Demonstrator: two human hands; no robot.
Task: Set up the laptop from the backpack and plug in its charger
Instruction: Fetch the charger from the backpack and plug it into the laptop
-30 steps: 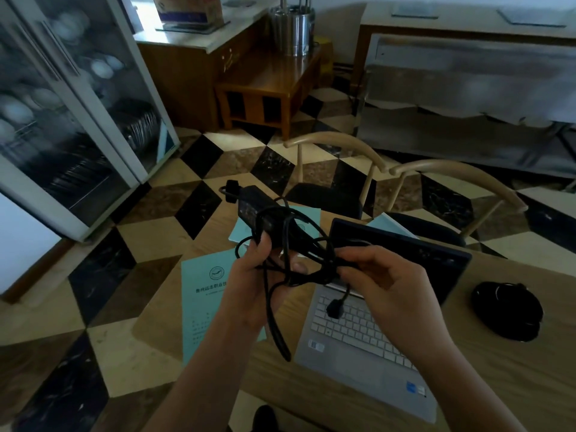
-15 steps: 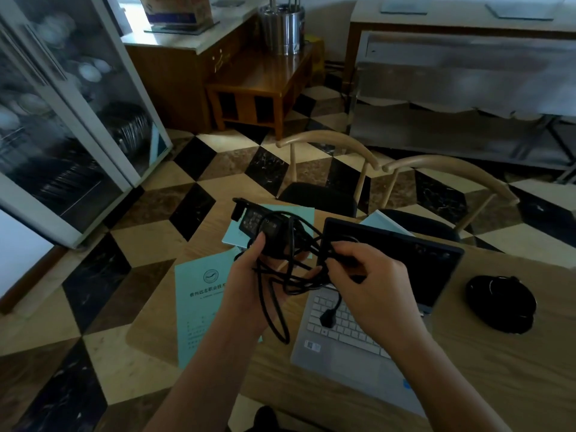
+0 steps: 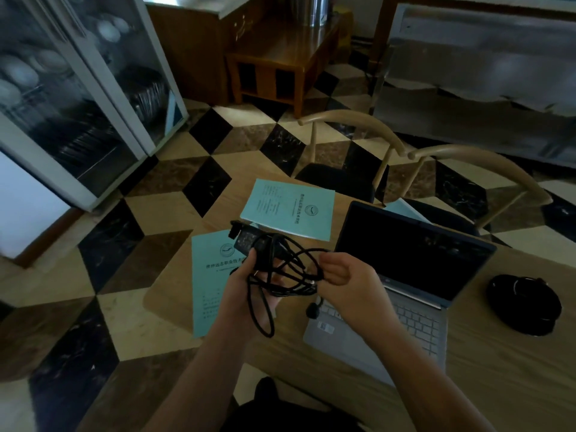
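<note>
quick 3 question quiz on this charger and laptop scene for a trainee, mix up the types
1. True or false: the laptop on the table has its lid closed.
2. Multiple choice: what does the left hand hold? A) a teal booklet B) the charger brick C) the laptop lid
3. Short answer: what is the right hand pinching, and is the plug in a socket?

Key
1. False: the lid stands open, screen dark.
2. B: the fingers curl round the brick, with the cable looped over them.
3. A strand of the tangled cable; no, the plug hangs free below the right hand, over the keyboard edge.
</note>
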